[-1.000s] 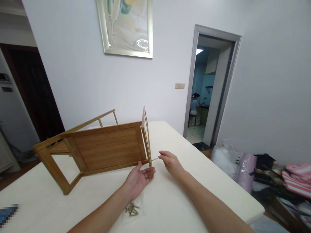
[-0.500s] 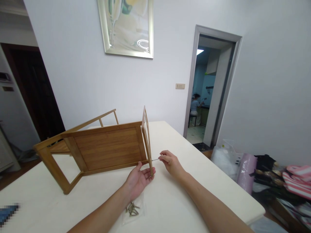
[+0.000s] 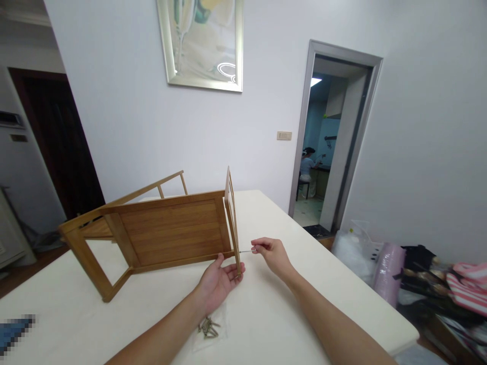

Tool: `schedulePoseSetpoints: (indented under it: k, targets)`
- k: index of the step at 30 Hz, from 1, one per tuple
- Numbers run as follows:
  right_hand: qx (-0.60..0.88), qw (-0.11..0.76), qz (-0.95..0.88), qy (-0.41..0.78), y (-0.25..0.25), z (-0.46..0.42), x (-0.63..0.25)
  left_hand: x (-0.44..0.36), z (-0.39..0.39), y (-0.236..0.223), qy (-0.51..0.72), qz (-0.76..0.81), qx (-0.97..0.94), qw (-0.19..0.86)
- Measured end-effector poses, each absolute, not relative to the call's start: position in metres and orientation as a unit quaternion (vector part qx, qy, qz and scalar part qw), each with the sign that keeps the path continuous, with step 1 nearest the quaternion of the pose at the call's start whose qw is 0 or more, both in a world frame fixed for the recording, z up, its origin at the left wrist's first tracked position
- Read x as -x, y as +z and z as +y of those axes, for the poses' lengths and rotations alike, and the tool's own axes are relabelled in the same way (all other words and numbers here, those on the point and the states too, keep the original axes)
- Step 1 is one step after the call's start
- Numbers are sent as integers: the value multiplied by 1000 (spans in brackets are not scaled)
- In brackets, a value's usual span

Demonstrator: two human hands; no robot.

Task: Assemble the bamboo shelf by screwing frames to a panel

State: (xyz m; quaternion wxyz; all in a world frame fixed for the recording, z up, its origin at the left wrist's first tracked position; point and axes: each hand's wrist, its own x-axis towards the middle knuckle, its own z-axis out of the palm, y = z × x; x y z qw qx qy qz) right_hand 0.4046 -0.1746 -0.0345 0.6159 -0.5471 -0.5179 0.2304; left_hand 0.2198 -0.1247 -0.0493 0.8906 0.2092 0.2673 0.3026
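A bamboo shelf frame (image 3: 167,230) lies on its side on the cream table (image 3: 289,304). My left hand (image 3: 218,281) cups the lower corner of its upright end panel (image 3: 232,218), thumb on the shelf edge and fingers curled round the post. My right hand (image 3: 272,253) pinches a thin metal tool or screw (image 3: 246,251), whose tip meets the end panel near its bottom.
A clear bag of brass screws (image 3: 207,327) lies near my left forearm. Bags and clothes (image 3: 418,274) pile up to the right of the table. An open doorway (image 3: 327,147) shows another person seated in a far room. A framed picture hangs on the wall.
My right hand has shifted slightly up and right, its fingers closing tighter on the thin metal piece. The left hand and the frame stay put.
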Motion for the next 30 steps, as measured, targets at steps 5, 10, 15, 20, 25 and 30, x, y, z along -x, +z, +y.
schedulePoseSetpoints:
  k: [5, 10, 15, 20, 25, 30]
  targets:
    - [509, 666, -418, 351, -31, -177, -406, -219, -125, -49, 297, 266, -215, 891]
    - [506, 677, -415, 335, -32, -175, -402, -218, -124, -51, 291, 261, -215, 895]
    - [493, 692, -420, 318, -31, -172, -399, -218, -123, -53, 294, 264, -207, 895]
    - [478, 686, -353, 420, -31, -176, -404, -218, -123, -53, 299, 259, -208, 895]
    - [480, 659, -348, 462, -33, -178, -408, -217, -125, -50, 303, 255, -214, 893]
    - [470, 655, -350, 476, -33, -176, -409, -217, -126, -49, 306, 263, -210, 891]
